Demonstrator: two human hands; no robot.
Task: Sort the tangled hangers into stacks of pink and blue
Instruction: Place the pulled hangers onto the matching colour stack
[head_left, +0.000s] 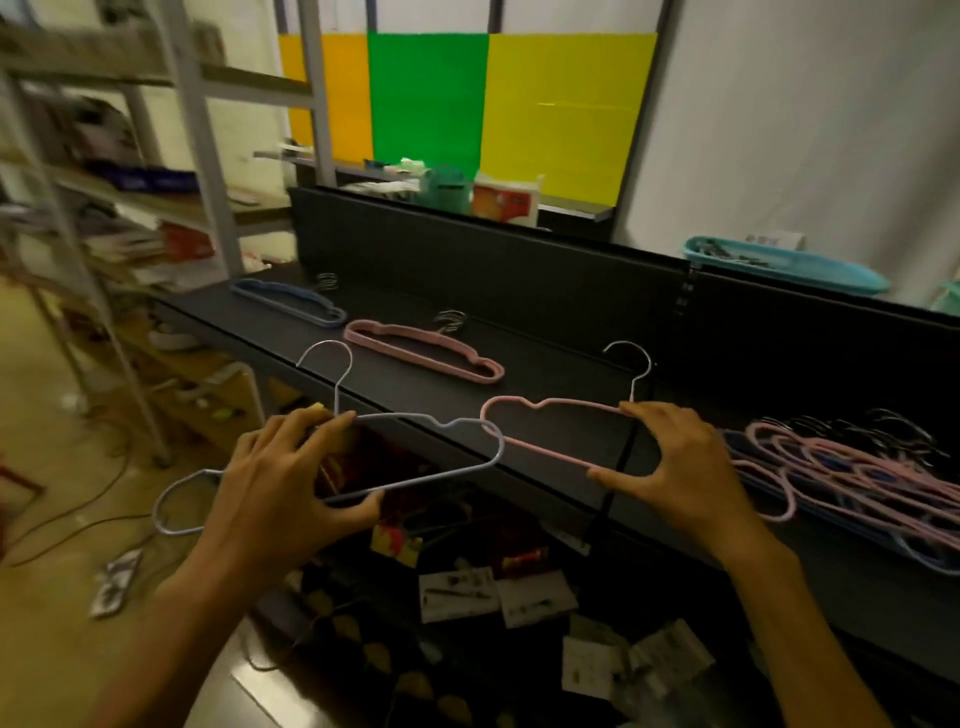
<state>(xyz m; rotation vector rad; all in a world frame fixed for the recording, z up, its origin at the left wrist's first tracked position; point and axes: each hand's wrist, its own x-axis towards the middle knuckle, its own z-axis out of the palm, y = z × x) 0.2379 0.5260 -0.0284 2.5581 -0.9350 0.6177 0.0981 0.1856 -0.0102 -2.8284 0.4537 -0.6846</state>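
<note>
A: What are the hands doing?

B: Each has one hanger. The left hand (280, 467) grips a blue hanger (441, 423), fingers over the top bar and thumb under the bottom one. The right hand (675, 457) holds a pink hanger (550, 406) the same way, pinched between fingertips and thumb. The two hangers meet between the hands; whether they are hooked together or only overlapping, I cannot tell from here.

A: And the sorted ones?

B: Beyond the hands on the black table (545, 364) lie two neat stacks. The pink stack (423, 352) sits just past the gap between the hands, and the blue stack (288, 301) is farther off, beyond the left hand.

A: How much is left?

B: Plenty, I'd judge. Right of the right hand lies the tangled pile (852, 467), mostly pink with blue showing underneath, hooks bunched together at the back. It looks bigger than either stack, so the sorting seems well short of finished. The pair in hand has yet to go onto the stacks.
</note>
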